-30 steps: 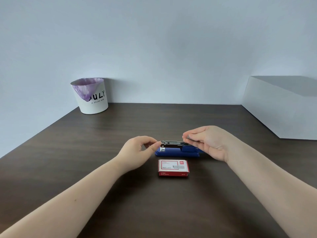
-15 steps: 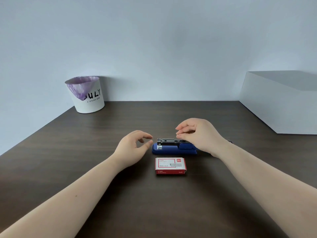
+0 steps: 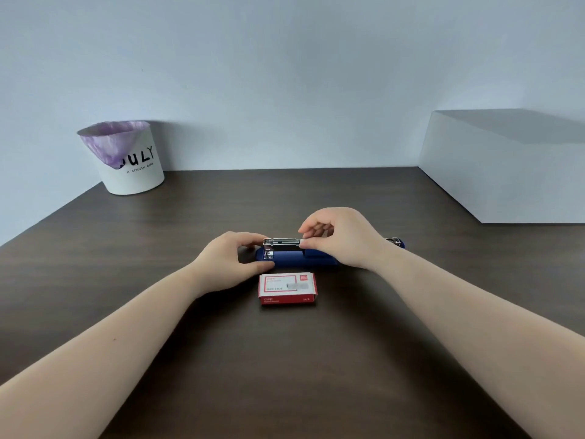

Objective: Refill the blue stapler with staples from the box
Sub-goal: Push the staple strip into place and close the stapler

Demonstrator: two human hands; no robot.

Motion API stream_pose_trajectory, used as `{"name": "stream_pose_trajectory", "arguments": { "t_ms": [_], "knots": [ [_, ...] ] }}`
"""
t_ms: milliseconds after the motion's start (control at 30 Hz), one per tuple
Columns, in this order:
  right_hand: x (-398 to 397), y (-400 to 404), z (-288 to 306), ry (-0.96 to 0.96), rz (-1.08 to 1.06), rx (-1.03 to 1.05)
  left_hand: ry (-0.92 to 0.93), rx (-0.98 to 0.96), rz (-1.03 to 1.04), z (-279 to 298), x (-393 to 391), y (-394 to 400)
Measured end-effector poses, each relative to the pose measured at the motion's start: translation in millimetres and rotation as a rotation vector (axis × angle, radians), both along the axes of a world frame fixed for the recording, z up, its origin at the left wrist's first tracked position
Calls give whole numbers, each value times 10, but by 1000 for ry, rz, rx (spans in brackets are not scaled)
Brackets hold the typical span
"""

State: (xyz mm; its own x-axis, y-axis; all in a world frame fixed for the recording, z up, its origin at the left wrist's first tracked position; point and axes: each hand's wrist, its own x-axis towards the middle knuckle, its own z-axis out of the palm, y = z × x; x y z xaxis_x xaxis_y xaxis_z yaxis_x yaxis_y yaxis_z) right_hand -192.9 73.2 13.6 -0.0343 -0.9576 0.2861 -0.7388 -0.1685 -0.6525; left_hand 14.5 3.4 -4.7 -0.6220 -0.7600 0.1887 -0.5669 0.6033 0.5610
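Observation:
The blue stapler (image 3: pixel 300 259) lies lengthwise across the middle of the dark wooden table (image 3: pixel 285 359). Its lid (image 3: pixel 395 241) is folded back to the right, which leaves the metal magazine (image 3: pixel 281 244) bare on top. My left hand (image 3: pixel 228 261) holds the stapler's left end, thumb on the base and fingers at the magazine's tip. My right hand (image 3: pixel 345 239) pinches a small silvery strip of staples (image 3: pixel 323 231) just over the magazine's right part and hides the stapler's hinge. The red and white staple box (image 3: pixel 286 288) lies shut on the table, just in front of the stapler.
A white bin (image 3: pixel 126 160) with a purple liner stands at the table's back left corner. A large white block (image 3: pixel 506 172) fills the back right. A pale wall closes the far edge.
My left hand has moved right and closed on the stapler's front end. My right hand has come down onto the magazine's rear. The view has shifted a little.

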Motion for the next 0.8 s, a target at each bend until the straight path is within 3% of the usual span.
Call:
{"name": "stream_pose_trajectory", "arguments": {
  "t_ms": [233, 700, 800],
  "knots": [
    [53, -60, -15, 2, 3, -22, -1, -1, -9, -10, 13, -6],
    [102, -34, -3, 212, 60, 20, -19, -8, -22, -53, 31, -52],
    [67, 25, -20, 116, 9, -44, -21, -9, -23, -55, 33, -50]
  ]
}}
